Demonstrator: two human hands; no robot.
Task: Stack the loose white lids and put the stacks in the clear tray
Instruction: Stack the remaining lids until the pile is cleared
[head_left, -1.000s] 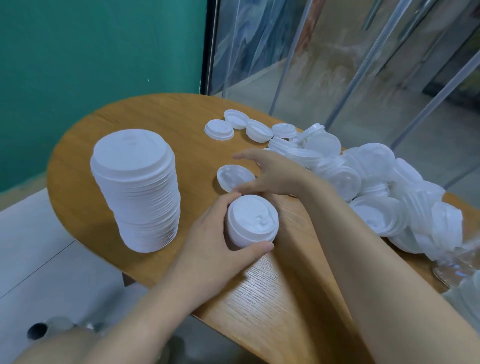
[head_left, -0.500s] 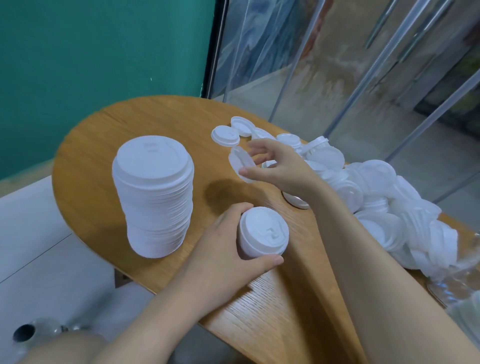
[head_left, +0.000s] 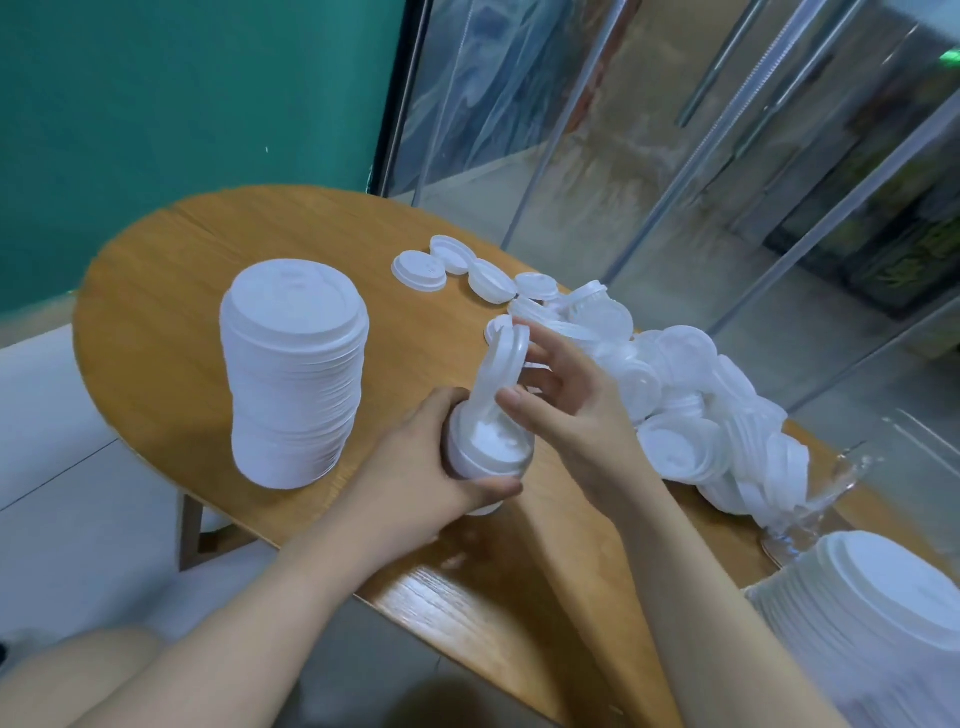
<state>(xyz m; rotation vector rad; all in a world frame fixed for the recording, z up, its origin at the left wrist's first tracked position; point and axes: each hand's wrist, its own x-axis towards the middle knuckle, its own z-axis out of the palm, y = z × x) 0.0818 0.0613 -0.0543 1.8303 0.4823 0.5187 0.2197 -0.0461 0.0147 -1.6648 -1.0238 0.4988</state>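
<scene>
My left hand (head_left: 415, 470) grips a short stack of white lids (head_left: 488, 451) standing on the wooden table (head_left: 171, 312). My right hand (head_left: 566, 402) pinches a single white lid (head_left: 497, 366), tilted on edge, its lower rim touching the top of that short stack. A tall stack of white lids (head_left: 293, 374) stands to the left. A heap of loose white lids (head_left: 691, 405) lies to the right, with a few single lids (head_left: 418, 270) spread behind it. A clear tray (head_left: 831, 499) shows only partly at the right edge.
Another stack of white lids (head_left: 872, 613) fills the lower right corner. A green wall stands behind the table on the left, glass panels with metal rails on the right. The table's curved front edge runs just below my left hand.
My right hand picked up a single lid from the table and carried it back to the short stack, where it now tips down onto the top. My left hand kept its grip.
</scene>
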